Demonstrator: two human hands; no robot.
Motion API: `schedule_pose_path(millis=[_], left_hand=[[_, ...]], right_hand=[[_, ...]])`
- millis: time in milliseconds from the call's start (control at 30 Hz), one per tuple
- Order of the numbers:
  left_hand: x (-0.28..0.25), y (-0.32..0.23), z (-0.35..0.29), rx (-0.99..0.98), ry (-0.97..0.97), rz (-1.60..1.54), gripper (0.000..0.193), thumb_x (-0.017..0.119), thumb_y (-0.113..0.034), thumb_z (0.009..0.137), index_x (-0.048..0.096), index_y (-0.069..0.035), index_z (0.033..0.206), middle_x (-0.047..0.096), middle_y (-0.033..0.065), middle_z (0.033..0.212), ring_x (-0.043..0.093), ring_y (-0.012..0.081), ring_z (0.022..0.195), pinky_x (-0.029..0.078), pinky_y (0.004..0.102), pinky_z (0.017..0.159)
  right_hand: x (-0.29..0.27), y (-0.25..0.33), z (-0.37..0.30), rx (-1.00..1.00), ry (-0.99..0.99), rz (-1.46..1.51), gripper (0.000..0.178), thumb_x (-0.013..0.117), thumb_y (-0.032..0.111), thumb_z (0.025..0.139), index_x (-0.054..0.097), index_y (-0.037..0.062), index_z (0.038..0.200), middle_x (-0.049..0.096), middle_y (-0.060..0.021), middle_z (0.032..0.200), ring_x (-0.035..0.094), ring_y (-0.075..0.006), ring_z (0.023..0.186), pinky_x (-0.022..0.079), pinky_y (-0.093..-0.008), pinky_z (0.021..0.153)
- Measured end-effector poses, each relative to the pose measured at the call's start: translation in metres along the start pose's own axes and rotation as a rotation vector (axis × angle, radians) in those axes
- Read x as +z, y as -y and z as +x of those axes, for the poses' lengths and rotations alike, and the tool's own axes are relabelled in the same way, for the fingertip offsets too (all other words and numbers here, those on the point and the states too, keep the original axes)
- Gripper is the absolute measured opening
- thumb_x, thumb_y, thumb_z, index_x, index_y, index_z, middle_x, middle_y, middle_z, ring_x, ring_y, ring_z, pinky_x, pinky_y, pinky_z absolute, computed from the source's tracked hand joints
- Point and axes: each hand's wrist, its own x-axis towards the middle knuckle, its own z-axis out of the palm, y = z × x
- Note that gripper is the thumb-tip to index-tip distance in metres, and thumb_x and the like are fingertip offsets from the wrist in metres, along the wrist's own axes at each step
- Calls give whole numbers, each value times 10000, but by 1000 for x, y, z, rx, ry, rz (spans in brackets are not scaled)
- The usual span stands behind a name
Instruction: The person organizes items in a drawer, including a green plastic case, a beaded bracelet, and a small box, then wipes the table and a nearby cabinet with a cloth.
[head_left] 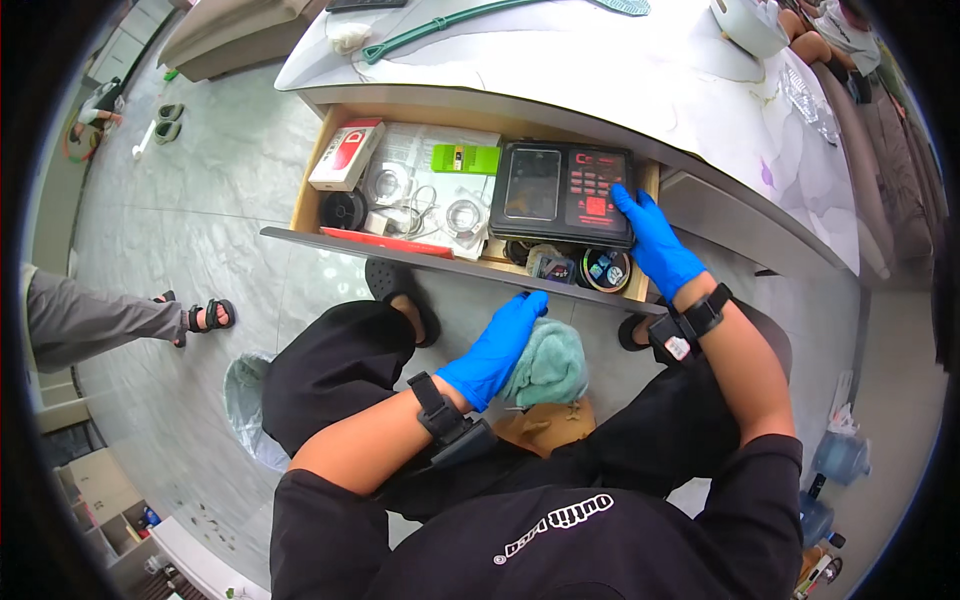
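My left hand point(492, 350), in a blue glove, is closed around a crumpled green cloth point(553, 362) just in front of the drawer point(306, 203). My right hand point(655, 245), also gloved in blue, grips the right edge of a flat black device point(553, 232) with a dark screen and red keys. That device lies at the right end of the open drawer, over several small items. Near it are a round tin point(604, 270) and a small clear box point(550, 264). Further left sit a red-and-white box point(347, 155), a green packet point(466, 159), a black round object point(344, 210) and white cables point(415, 212).
Above the drawer is a white marbled tabletop point(560, 75) bearing a green long-handled swatter point(450, 20) and a white bowl-like container point(750, 27). A lined bin point(250, 405) stands left of my leg. Another person's leg point(110, 318) is at the left; more people show at the far edges.
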Motion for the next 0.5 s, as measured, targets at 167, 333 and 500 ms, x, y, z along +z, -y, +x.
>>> schedule_pose_path(millis=[167, 333, 500], left_hand=[[1, -10, -3, -24, -48, -214, 405, 558, -368, 911, 594, -14, 1104, 632, 105, 1015, 610, 201, 903, 500, 322, 819], [-7, 2, 8, -35, -37, -268, 306, 576, -311, 902, 636, -35, 1020, 656, 78, 903, 629, 185, 828, 510, 310, 787], [-5, -5, 12, -57, -21, -248, 273, 558, -265, 914, 636, -25, 1017, 670, 80, 892, 642, 188, 837, 512, 312, 808]], right_hand=[[-5, 2, 4, 63, 111, 49, 624, 670, 264, 874, 385, -8, 1358, 565, -172, 1226, 579, -236, 1109, 516, -372, 891], [-12, 23, -13, 17, 91, -182, 610, 668, 209, 846, 408, -48, 1334, 562, -182, 1234, 503, -226, 1216, 430, -352, 1000], [-12, 27, -56, -307, 146, -405, 364, 576, 100, 904, 564, 37, 1263, 548, -128, 1298, 530, -211, 1183, 398, -321, 1014]])
